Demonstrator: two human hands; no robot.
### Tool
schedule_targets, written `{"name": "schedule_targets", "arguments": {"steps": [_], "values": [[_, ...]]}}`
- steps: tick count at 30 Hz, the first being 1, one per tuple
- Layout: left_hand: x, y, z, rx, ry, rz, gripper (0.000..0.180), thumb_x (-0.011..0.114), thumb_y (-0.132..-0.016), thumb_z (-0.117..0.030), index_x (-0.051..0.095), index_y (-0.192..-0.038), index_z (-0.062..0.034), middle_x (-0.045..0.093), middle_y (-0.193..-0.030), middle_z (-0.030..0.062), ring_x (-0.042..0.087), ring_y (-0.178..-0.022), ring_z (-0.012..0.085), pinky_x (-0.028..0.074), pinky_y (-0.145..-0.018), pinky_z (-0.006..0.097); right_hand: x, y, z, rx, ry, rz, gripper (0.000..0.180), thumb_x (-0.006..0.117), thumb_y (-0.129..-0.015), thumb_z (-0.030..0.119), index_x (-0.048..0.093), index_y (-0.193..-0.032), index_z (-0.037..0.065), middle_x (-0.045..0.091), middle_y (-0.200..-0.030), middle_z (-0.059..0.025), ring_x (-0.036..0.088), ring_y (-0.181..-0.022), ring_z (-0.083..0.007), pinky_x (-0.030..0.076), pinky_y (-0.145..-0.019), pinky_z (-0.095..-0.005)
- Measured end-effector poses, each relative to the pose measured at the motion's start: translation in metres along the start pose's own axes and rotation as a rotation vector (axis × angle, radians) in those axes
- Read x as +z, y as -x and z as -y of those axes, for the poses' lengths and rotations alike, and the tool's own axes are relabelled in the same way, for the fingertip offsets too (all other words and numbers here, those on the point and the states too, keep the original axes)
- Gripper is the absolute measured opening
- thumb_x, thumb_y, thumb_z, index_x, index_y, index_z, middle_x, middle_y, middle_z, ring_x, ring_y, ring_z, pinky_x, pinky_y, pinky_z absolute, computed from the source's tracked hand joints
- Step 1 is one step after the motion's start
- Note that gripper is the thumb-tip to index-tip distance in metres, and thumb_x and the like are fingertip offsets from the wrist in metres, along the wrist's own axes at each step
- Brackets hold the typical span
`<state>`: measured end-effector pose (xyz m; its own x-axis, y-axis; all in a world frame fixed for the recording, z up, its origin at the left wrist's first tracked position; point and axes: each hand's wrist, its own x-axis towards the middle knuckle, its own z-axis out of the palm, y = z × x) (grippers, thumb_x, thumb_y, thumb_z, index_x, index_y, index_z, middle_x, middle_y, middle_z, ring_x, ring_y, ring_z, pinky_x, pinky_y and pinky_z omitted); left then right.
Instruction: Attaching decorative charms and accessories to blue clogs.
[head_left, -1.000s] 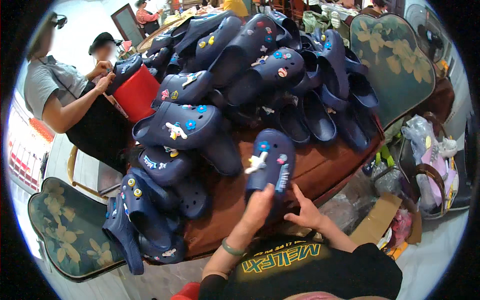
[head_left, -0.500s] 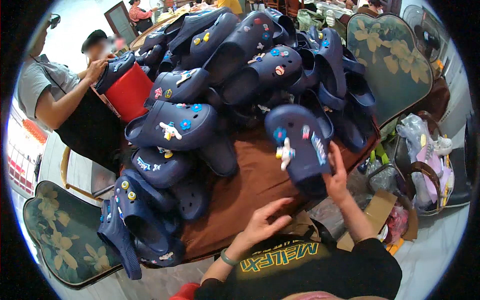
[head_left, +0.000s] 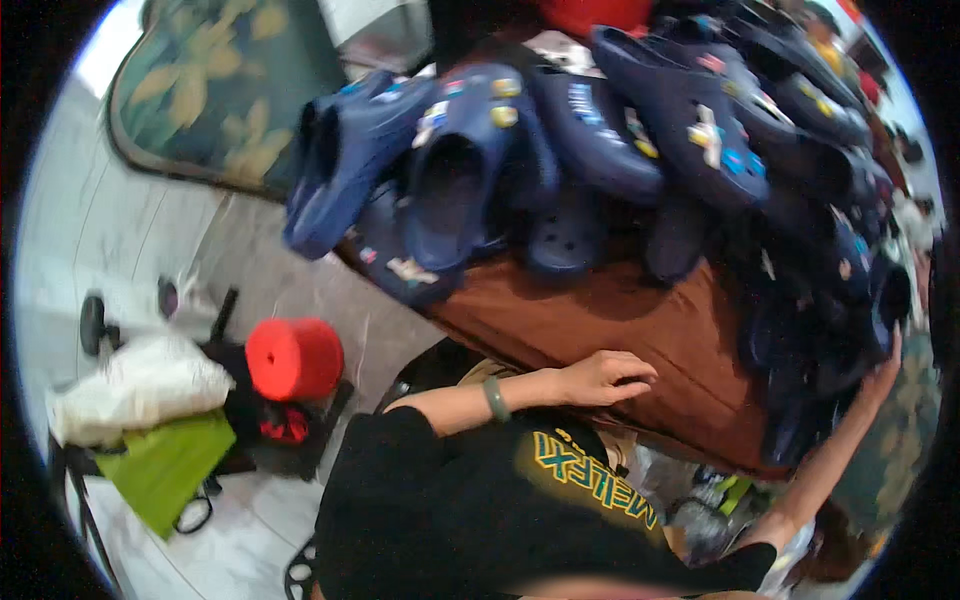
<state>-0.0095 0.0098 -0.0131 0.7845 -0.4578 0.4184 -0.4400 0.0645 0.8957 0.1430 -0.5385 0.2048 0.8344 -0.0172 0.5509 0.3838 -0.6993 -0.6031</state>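
My left hand [head_left: 608, 378] hovers over the near edge of the brown-covered table [head_left: 600, 305], fingers loosely stretched, with nothing in them. At the far right, my right arm reaches out to the pile, and my right hand [head_left: 882, 372] grips the edge of a navy clog [head_left: 890, 300]. Blur and the clog hide part of those fingers. Along the table lie several more navy clogs with charms, among them one with yellow charms [head_left: 462, 165] and one with a white figure and blue flowers [head_left: 690, 125].
On the left stands a chair with a floral back [head_left: 225, 90]. Below it are a red stool-like tub [head_left: 294, 358], a white bag [head_left: 140, 388] and a green bag [head_left: 172, 465]. Clear plastic bags [head_left: 700, 525] lie beneath the table's right end.
The view has swung to the left, bringing the floor and red tub in. My right hand has carried the clog from over the table to the pile at right. My left hand stays free.
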Motion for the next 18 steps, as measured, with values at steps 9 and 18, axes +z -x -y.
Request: {"name": "schedule_targets", "arguments": {"steps": [9, 18], "values": [[-0.090, 0.030, -0.089, -0.061, -0.060, -0.737, 0.008, 0.056, -0.094, -0.005, 0.064, -0.094, -0.0029, 0.063, -0.093, 0.0035, 0.058, -0.085, 0.0115, 0.048, -0.076, 0.026, 0.033, -0.057, -0.050, 0.237, -0.541, -0.082, 0.059, 0.054, -0.095, 0.040, 0.047, -0.134, -0.004, 0.056, -0.130, -0.0153, 0.056, -0.116, -0.0281, 0.044, -0.103, -0.0407], [-0.254, 0.028, -0.058, 0.222, 0.974, -0.455, 0.023, 0.048, -0.101, -0.023, 0.058, -0.113, -0.0057, 0.059, -0.101, 0.0010, 0.055, -0.093, 0.0128, 0.045, -0.085, 0.030, 0.072, -0.018, 0.006, 0.619, -0.766, -0.297, 0.047, 0.059, -0.094, 0.030, 0.054, -0.131, 0.002, 0.057, -0.130, -0.0101, 0.056, -0.116, -0.0251, 0.044, -0.099, -0.0408]]}}
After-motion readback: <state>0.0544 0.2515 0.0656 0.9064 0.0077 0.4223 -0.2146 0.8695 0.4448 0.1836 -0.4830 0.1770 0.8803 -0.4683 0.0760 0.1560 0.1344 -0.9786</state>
